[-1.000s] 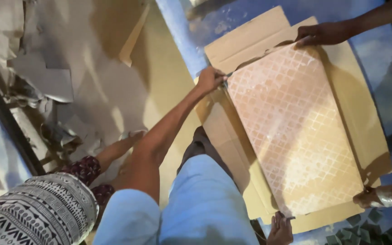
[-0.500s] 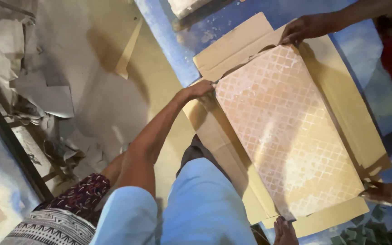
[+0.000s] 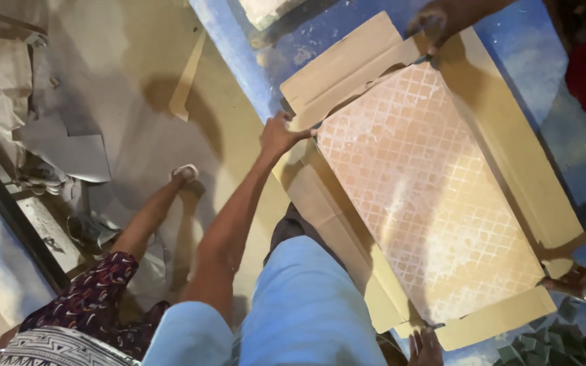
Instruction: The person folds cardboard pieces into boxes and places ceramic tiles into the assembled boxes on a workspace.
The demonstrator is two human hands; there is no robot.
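Observation:
An open flat cardboard box [image 3: 510, 156] lies on the floor with a large pinkish tile [image 3: 422, 196], patterned with a white lattice, inside it. My left hand [image 3: 281, 134] reaches forward and grips the near-left corner of the tile where the end flap [image 3: 347, 64] folds out. My right hand [image 3: 426, 346] shows only its fingers at the bottom edge, touching the box's near corner flap [image 3: 496, 318]. Another person's hand [image 3: 435, 20] holds the far corner, and a second hand [image 3: 581, 285] is at the right corner.
A person in patterned clothes [image 3: 76, 318] sits at my left with a bare leg [image 3: 150, 213] stretched over the tan floor. Torn paper and cardboard scraps [image 3: 55, 142] lie at the left. A loose cardboard strip [image 3: 188, 78] lies ahead. Dark small tiles [image 3: 551, 342] sit at the bottom right.
My left hand has stayed on the tile's corner while the view shifted. The other person's hand at the far corner has slid along the flap. The leg at the left has come into view.

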